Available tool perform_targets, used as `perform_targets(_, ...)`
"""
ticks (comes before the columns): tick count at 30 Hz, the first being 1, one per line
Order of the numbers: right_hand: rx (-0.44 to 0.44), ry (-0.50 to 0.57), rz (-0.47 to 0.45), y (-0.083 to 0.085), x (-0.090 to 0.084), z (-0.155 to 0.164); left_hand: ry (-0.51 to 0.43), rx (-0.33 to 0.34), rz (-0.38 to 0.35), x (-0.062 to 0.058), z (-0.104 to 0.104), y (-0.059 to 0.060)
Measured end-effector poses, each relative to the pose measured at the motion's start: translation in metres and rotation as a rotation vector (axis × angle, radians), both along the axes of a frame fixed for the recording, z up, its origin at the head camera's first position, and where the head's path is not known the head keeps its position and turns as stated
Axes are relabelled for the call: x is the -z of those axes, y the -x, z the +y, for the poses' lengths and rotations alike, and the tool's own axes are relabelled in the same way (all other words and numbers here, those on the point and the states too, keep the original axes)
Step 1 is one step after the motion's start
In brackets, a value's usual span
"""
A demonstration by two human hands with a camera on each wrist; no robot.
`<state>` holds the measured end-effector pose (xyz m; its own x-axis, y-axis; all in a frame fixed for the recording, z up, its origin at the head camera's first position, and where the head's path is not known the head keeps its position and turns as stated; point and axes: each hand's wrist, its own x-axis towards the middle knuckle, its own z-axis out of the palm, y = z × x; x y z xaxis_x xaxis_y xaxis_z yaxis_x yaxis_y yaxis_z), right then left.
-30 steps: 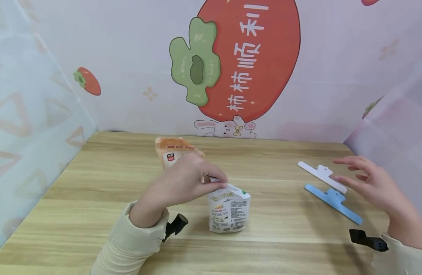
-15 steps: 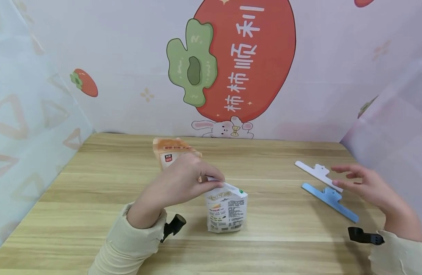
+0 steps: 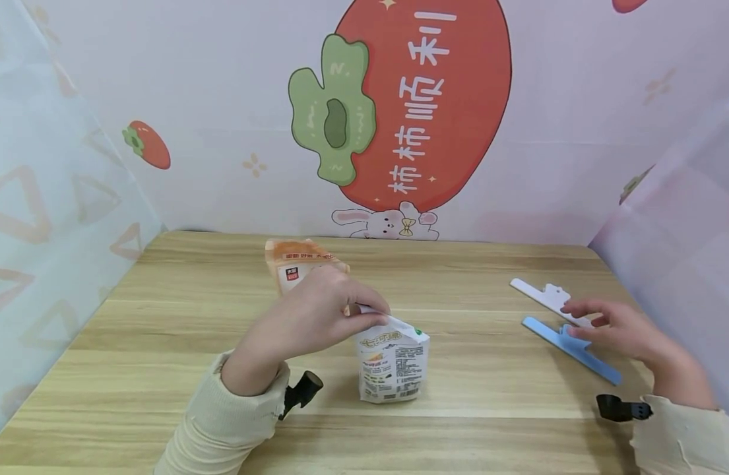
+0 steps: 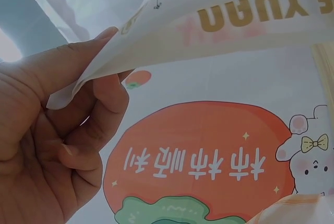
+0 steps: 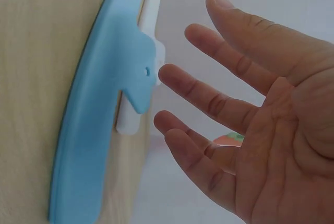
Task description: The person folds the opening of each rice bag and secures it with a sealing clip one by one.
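My left hand [image 3: 316,310] pinches the folded top edge of a small white food bag [image 3: 394,369] that stands upright on the table. In the left wrist view, thumb and fingers grip one corner of the bag's rim [image 4: 172,51]. Over at the right, my right hand [image 3: 625,333] hovers above a blue bag clip [image 3: 569,346] with nothing in its grasp. The right wrist view shows its fingers [image 5: 209,98] apart and loosely bent, close to the clip's handle. Just behind lies a white bag clip [image 3: 539,293], partly covered by the hand in the head view.
An orange and white food bag [image 3: 299,257] stands behind my left hand, which partly hides it. The wooden table [image 3: 162,369] is bounded by printed cloth walls [image 3: 221,185] at the back and sides.
My right hand has moved left and down, from over the white clip toward the blue clip's handle. The left hand keeps its pinch on the white bag.
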<state>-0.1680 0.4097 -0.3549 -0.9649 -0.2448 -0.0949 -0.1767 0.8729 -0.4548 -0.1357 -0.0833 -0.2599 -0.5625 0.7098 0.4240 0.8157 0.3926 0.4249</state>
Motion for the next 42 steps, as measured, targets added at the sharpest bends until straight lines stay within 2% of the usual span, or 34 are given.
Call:
perform_targets(7, -0.047, -0.002, -0.023, 0.004, 0.005, 0.003, 0.001, -0.005, -0.004, 0.001, -0.002, 0.000)
perform_targets(13, -0.034, -0.037, -0.088, 0.005, 0.011, 0.008, 0.020, -0.028, -0.009, -0.001, -0.001, -0.002)
perform_targets(16, -0.037, -0.059, -0.084, 0.006, 0.013, 0.009, 0.029, -0.044, -0.023, -0.002, -0.001, -0.003)
perform_targets(21, -0.037, -0.093, -0.078, 0.008, 0.012, 0.009, 0.026, -0.052, -0.038, -0.002, -0.001, -0.003)
perform_targets(28, -0.017, -0.103, -0.118, 0.008, 0.005, 0.004, 0.019, -0.049, -0.031, -0.002, -0.002, -0.003)
perform_targets(37, -0.030, -0.108, -0.085, 0.010, 0.005, 0.001, 0.022, -0.053, -0.047, -0.003, -0.004, -0.004)
perform_targets(42, -0.034, -0.096, -0.036, 0.005, 0.015, 0.008, 0.047, -0.040, -0.039, -0.002, -0.003, -0.001)
